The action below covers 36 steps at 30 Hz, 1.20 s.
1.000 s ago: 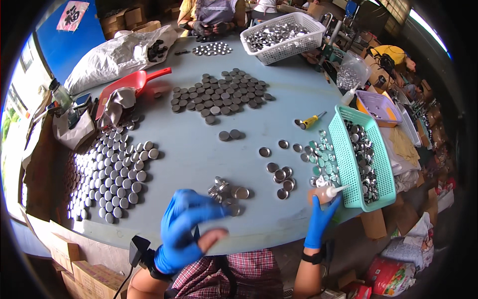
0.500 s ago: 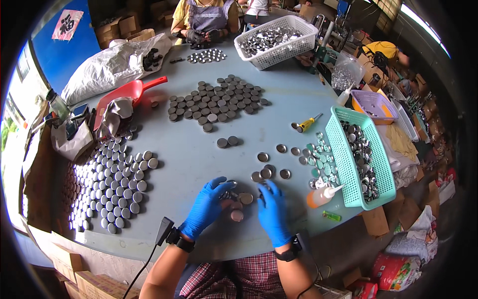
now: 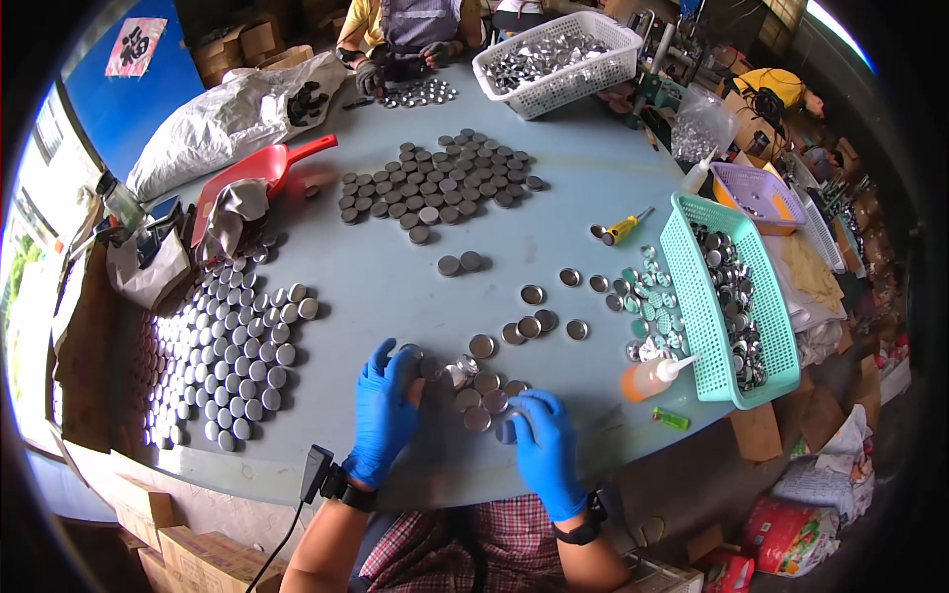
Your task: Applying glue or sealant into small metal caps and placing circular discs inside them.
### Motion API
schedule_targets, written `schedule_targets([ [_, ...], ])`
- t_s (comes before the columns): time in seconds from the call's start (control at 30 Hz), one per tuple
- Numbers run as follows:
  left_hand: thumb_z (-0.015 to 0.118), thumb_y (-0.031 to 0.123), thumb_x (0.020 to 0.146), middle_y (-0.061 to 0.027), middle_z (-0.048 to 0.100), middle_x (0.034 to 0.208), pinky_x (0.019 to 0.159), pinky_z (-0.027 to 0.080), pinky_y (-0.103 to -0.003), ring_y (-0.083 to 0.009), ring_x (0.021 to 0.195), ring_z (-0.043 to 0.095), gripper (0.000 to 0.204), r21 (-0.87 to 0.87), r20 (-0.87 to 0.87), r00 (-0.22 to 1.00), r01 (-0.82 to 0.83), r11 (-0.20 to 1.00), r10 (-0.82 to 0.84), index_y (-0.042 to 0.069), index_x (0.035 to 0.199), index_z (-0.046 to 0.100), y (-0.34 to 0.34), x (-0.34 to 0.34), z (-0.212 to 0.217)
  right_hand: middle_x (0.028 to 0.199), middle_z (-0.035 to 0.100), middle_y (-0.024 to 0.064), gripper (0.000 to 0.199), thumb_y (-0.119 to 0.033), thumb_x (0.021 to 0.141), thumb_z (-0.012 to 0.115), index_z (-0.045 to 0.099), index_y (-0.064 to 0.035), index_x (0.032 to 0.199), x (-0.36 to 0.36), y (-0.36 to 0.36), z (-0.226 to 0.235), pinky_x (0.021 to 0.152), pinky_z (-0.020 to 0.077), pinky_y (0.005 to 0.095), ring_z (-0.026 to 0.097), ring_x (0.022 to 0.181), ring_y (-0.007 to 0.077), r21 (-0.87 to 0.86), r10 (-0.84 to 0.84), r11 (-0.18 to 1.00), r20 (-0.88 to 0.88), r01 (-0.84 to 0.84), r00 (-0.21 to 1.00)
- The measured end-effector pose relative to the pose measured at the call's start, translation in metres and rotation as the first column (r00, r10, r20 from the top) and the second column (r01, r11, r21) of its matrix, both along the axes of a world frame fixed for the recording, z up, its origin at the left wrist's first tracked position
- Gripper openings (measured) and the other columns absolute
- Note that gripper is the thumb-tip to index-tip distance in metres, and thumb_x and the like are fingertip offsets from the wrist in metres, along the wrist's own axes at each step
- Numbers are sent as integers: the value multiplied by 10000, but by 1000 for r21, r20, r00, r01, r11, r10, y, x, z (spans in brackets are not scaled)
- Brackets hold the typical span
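Note:
Both my hands wear blue gloves at the near edge of the table. My left hand (image 3: 384, 420) has its fingers drawn together, with a round metal cap (image 3: 411, 351) at their tips. My right hand (image 3: 546, 450) is curled over another round metal cap (image 3: 506, 432), pinched at its fingertips and partly hidden. Between the hands lies a small group of shiny round caps (image 3: 485, 381), several side by side. Beyond them, more open caps (image 3: 529, 326) lie loosely toward the right.
Rows of silver caps (image 3: 242, 381) cover the left; dark discs (image 3: 435, 188) spread farther back. At right are a green basket (image 3: 682, 296) of metal parts, a glue bottle (image 3: 652, 378), a lighter (image 3: 671, 419) and a screwdriver (image 3: 623, 229). A co-worker's gloved hand (image 3: 370, 77) is across the table.
My left hand has moved left and my right hand slightly down and right. More caps show between them. The whole view has shifted slightly, and the co-worker's hands have separated.

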State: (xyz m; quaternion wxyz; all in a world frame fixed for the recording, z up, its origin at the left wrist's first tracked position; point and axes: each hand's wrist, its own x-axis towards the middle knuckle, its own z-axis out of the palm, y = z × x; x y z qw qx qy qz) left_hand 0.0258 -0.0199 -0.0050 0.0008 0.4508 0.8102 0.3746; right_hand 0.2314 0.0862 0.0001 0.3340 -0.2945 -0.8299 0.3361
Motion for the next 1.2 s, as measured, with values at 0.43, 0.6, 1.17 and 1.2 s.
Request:
schedule_targets([
  [0.43, 727, 170, 776, -41, 641, 1093, 935, 415, -437, -266, 993, 601, 436, -221, -175, 934, 272, 937, -312, 131, 1196, 621, 31, 6, 20, 824, 662, 96, 96, -80, 829, 701, 684, -66, 923, -12, 18, 20, 701, 511, 389, 636, 797, 286, -325, -92, 939, 76, 112, 993],
  [0.6, 728, 170, 773, -49, 636, 1076, 920, 421, -421, -260, 979, 605, 456, -275, -187, 908, 318, 907, -375, 130, 1211, 608, 34, 7, 29, 902, 666, 97, 146, -105, 835, 701, 681, -72, 976, -5, 54, 6, 727, 494, 412, 614, 842, 302, 28, -266, 964, 150, 264, 952],
  [1.17, 736, 154, 767, -74, 620, 1078, 799, 474, -409, -283, 929, 615, 380, -99, -117, 984, 122, 988, -133, 132, 1129, 624, 3, 33, 14, 725, 642, 98, 74, -158, 858, 681, 634, -100, 862, -35, 19, 10, 611, 494, 438, 632, 701, 327, 68, -34, 998, 225, 19, 974],
  [1.2, 745, 162, 762, -73, 619, 1076, 785, 480, -410, -294, 917, 616, 331, -93, -97, 986, 130, 987, -139, 125, 1071, 632, 2, 33, 12, 725, 642, 98, 74, -158, 858, 681, 634, -100, 862, -34, 19, 8, 611, 494, 438, 632, 701, 327, 69, -31, 997, 226, 16, 974],
])
